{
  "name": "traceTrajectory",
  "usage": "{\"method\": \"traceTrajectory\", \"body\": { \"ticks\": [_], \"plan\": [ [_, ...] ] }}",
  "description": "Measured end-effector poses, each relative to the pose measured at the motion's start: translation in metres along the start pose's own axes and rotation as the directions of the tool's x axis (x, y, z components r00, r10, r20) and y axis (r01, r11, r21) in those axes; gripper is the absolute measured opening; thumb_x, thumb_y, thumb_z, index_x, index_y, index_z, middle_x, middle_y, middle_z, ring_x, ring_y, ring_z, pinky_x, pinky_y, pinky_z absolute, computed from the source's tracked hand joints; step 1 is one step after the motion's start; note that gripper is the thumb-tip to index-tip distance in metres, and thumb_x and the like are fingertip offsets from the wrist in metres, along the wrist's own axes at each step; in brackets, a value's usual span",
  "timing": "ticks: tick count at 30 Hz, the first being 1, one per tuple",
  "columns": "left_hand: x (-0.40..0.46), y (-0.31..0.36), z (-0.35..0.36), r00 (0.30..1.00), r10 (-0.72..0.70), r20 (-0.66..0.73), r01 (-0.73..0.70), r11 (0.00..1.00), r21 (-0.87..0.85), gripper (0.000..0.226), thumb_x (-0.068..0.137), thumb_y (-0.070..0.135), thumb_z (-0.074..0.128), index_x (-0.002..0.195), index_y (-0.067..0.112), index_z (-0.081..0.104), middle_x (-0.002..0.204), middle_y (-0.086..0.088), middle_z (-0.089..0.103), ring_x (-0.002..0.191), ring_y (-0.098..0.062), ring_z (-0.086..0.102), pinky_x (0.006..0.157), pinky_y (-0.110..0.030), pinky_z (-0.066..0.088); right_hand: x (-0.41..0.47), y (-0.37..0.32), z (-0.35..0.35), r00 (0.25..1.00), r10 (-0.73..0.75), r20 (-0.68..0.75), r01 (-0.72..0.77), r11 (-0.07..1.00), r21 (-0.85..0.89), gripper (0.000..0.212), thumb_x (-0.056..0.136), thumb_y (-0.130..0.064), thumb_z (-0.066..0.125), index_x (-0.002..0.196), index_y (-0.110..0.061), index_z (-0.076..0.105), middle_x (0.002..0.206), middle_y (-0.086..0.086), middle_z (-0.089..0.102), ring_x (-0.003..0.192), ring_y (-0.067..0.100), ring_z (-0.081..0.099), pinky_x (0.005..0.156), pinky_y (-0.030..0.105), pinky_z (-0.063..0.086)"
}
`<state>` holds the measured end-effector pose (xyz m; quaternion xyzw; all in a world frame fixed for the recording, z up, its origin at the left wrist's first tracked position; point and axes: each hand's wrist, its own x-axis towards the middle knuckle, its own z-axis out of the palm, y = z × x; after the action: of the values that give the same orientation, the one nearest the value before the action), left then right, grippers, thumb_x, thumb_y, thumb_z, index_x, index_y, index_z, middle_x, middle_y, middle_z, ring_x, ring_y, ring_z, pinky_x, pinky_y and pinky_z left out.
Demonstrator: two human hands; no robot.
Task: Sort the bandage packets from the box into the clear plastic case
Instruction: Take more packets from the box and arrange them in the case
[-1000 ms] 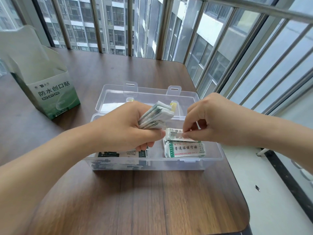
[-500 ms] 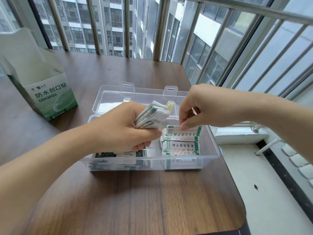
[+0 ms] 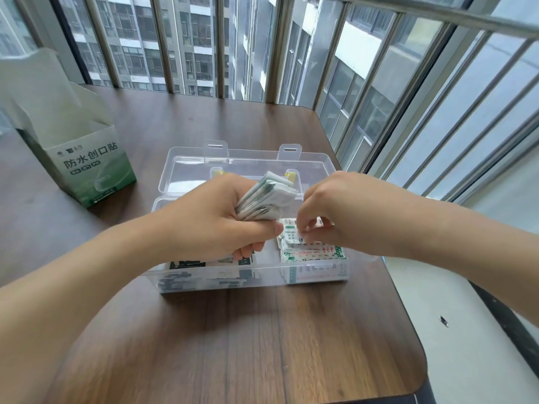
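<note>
My left hand (image 3: pixel 215 220) grips a stack of white bandage packets (image 3: pixel 264 198) above the clear plastic case (image 3: pixel 221 275), which stands open on the wooden table. My right hand (image 3: pixel 335 208) reaches down into the case's right side and pinches the top packet (image 3: pixel 291 233) of a pile of packets with green and red print (image 3: pixel 315 253). Darker printed packets (image 3: pixel 204 263) lie in the case's left side, partly hidden under my left hand. The green and white bandage box (image 3: pixel 87 158) stands open at the left of the table.
The case's lid (image 3: pixel 248 164) lies flat behind it with two latch tabs. The table's right edge (image 3: pixel 402 287) runs close by the case, with a white sill beyond. Window bars (image 3: pixel 274 48) rise behind the table's far edge.
My right hand lifted a little off the pile half a second ago and has come back down onto it, now pinching the top packet. My left hand keeps its stack in place.
</note>
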<state>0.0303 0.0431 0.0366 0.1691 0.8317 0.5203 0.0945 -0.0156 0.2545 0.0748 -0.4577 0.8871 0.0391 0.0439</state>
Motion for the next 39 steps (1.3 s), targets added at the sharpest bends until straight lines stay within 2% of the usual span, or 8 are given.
{"method": "traceTrajectory", "body": {
  "ticks": [9,15,20,24,27,31,34,39],
  "plan": [
    [0.001,0.001,0.0,1.0,0.011,0.002,-0.011,1.0,0.024,0.022,0.091,0.009,0.069,0.071,0.008,0.061,0.059,-0.007,0.063,0.05,-0.022,0.058,0.05,-0.035,0.05,-0.002,-0.007,-0.005,0.988,-0.028,0.151,-0.007,0.973,0.23,0.014,0.086,-0.02,0.072,0.094,-0.03,0.077,0.079,-0.018,0.069,0.072,-0.003,0.061,0.069,0.013,0.049],
    [0.0,0.0,-0.001,1.0,0.029,0.007,-0.03,0.999,0.04,0.023,0.09,0.013,0.069,0.07,0.008,0.06,0.059,-0.008,0.063,0.051,-0.032,0.059,0.051,-0.047,0.052,0.006,-0.005,0.004,0.97,-0.034,0.239,-0.014,0.981,0.193,0.008,0.079,-0.004,0.062,0.082,-0.008,0.068,0.072,0.006,0.061,0.059,0.014,0.037,0.062,0.035,0.05],
    [-0.001,-0.001,-0.001,0.999,0.035,0.012,-0.035,0.998,0.043,0.023,0.088,0.015,0.067,0.068,0.008,0.058,0.057,-0.008,0.062,0.051,-0.033,0.059,0.049,-0.05,0.052,0.011,-0.002,0.005,0.948,0.022,0.318,-0.112,0.957,0.266,0.009,0.087,-0.015,0.069,0.092,-0.008,0.073,0.078,0.007,0.068,0.059,0.004,0.039,0.063,0.031,0.049],
    [-0.001,0.001,-0.001,1.0,0.028,0.007,-0.028,0.999,0.025,0.022,0.085,0.02,0.066,0.066,0.012,0.058,0.056,-0.005,0.061,0.051,-0.035,0.059,0.051,-0.052,0.052,0.01,-0.01,0.003,0.956,0.013,0.294,-0.069,0.981,0.181,0.005,0.077,0.0,0.061,0.073,-0.002,0.061,0.067,0.011,0.035,0.061,0.012,0.021,0.055,0.028,0.026],
    [-0.001,0.001,-0.001,1.0,0.018,0.008,-0.018,1.0,0.014,0.025,0.089,0.014,0.068,0.066,0.011,0.058,0.056,-0.005,0.062,0.052,-0.035,0.059,0.051,-0.051,0.053,0.012,-0.019,-0.006,0.948,-0.032,0.316,-0.02,0.987,0.159,0.033,0.066,0.005,0.048,0.059,-0.017,0.025,0.069,0.004,0.019,0.068,0.013,0.015,0.054,0.028,0.015],
    [-0.001,0.001,0.0,1.0,0.009,0.012,-0.009,1.0,0.013,0.034,0.091,0.007,0.068,0.061,0.017,0.058,0.053,0.0,0.06,0.048,-0.023,0.057,0.051,-0.038,0.05,0.012,-0.017,-0.005,0.945,0.036,0.325,-0.078,0.99,0.119,0.029,0.077,-0.001,0.059,0.059,-0.024,0.055,0.053,-0.005,0.048,0.048,0.015,0.035,0.053,0.03,0.042],
    [-0.002,0.002,0.0,1.0,0.025,0.016,-0.025,1.0,0.007,0.031,0.09,0.013,0.069,0.061,0.02,0.059,0.054,0.001,0.06,0.048,-0.023,0.057,0.051,-0.041,0.051,0.008,-0.018,-0.006,0.964,0.013,0.265,-0.023,0.999,0.037,0.017,0.089,-0.017,0.067,0.088,-0.034,0.071,0.058,-0.017,0.054,0.054,0.004,0.047,0.059,0.027,0.045],
    [-0.003,0.005,0.0,0.999,0.039,0.018,-0.039,0.999,-0.012,0.021,0.086,0.02,0.067,0.068,0.03,0.066,0.058,-0.002,0.062,0.052,-0.025,0.06,0.052,-0.048,0.054,0.006,-0.008,-0.002,0.992,0.031,0.122,-0.031,1.0,0.003,0.025,0.083,-0.03,0.075,0.097,-0.036,0.056,0.08,-0.014,0.059,0.071,0.002,0.05,0.067,0.033,0.051]
  ]
}}
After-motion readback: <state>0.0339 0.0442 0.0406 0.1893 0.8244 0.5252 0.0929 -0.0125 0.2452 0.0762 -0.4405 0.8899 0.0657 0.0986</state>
